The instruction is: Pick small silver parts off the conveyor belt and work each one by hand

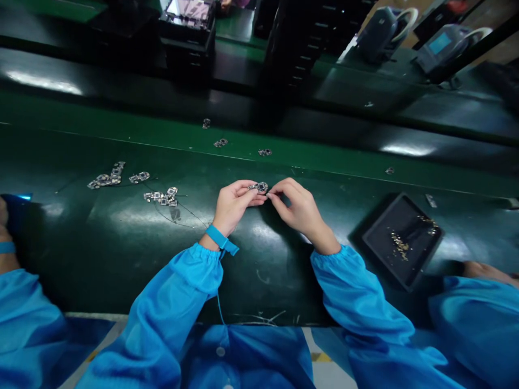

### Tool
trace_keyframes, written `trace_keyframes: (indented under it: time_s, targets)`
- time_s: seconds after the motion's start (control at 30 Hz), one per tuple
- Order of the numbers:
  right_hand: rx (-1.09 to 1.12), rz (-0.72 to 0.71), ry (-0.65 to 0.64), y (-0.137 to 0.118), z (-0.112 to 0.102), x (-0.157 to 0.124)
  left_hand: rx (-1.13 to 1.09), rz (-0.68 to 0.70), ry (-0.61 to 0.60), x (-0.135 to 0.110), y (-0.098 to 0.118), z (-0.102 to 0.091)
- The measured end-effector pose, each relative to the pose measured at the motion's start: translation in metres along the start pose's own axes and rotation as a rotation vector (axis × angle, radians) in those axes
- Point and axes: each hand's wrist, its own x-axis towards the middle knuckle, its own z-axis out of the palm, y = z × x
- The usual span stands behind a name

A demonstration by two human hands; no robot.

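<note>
In the middle of the view my left hand [237, 204] grips a small circuit board [259, 187] between thumb and fingers, its component side facing up. A blue wrist strap circles that wrist. Just to the right of the board, my right hand [294, 205] is closed in a pinch at its edge; whatever sits between thumb and forefinger is too small to name. Left of my hands lie several similar boards [162, 198] with thin dark wires, and a further cluster of boards [107, 177] farther left.
A dark tray [375, 237] with small gold-coloured parts [399, 246] stands at the right. Several boards [221, 143] lie along the green strip behind. Co-workers' blue sleeves [24, 319] border both sides. Black boxes [188, 32] and grey devices [377, 32] stand at the back.
</note>
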Motion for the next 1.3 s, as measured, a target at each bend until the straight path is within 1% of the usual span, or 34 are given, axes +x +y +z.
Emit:
trace_keyframes:
  time_s: [0.17,0.37,0.43,0.57,0.67,0.73,0.8,0.87,0.93,0.97,1.03,1.1,1.17,1.23,1.3]
  targets:
    - [0.075,0.065,-0.004,-0.003,0.003,-0.001,0.046,-0.005,-0.005,0.000,-0.002,0.001]
    - [0.092,0.104,-0.010,-0.003,0.004,-0.002,0.055,-0.018,0.000,0.001,-0.004,0.001]
    - [0.137,0.181,-0.007,-0.005,0.004,-0.001,0.052,-0.020,-0.003,0.002,-0.006,0.001]
    - [0.336,0.411,-0.048,-0.009,0.004,0.005,0.029,-0.025,-0.024,0.003,-0.009,-0.001]
    - [0.426,0.454,-0.117,-0.010,0.001,0.015,0.011,-0.022,-0.025,0.002,-0.010,-0.001]
    - [0.418,0.435,-0.170,-0.008,-0.003,0.026,-0.020,-0.029,0.001,0.002,-0.008,0.000]
    - [0.356,0.397,-0.217,-0.005,-0.009,0.044,-0.067,-0.043,0.048,0.002,-0.006,0.001]
    - [0.271,0.363,-0.244,-0.001,-0.013,0.072,-0.102,-0.051,0.096,0.002,-0.005,0.001]
    - [0.209,0.340,-0.268,0.001,-0.010,0.110,-0.109,-0.046,0.122,0.002,-0.005,0.001]
    - [0.192,0.327,-0.290,0.001,-0.004,0.132,-0.106,-0.043,0.122,0.003,-0.005,0.001]
    - [0.188,0.301,-0.342,-0.004,0.019,0.177,-0.101,-0.044,0.110,0.004,-0.006,0.000]
    - [0.153,0.239,-0.408,-0.014,0.054,0.222,-0.099,-0.061,0.087,0.005,-0.008,-0.001]
    - [0.111,0.153,-0.422,-0.028,0.095,0.262,-0.056,-0.046,0.074,0.005,-0.009,-0.004]
    - [0.074,0.100,-0.440,-0.043,0.133,0.297,0.050,0.039,0.074,0.005,-0.009,-0.007]
    - [0.032,0.025,-0.442,-0.052,0.160,0.324,0.170,0.122,0.087,0.004,-0.008,-0.011]
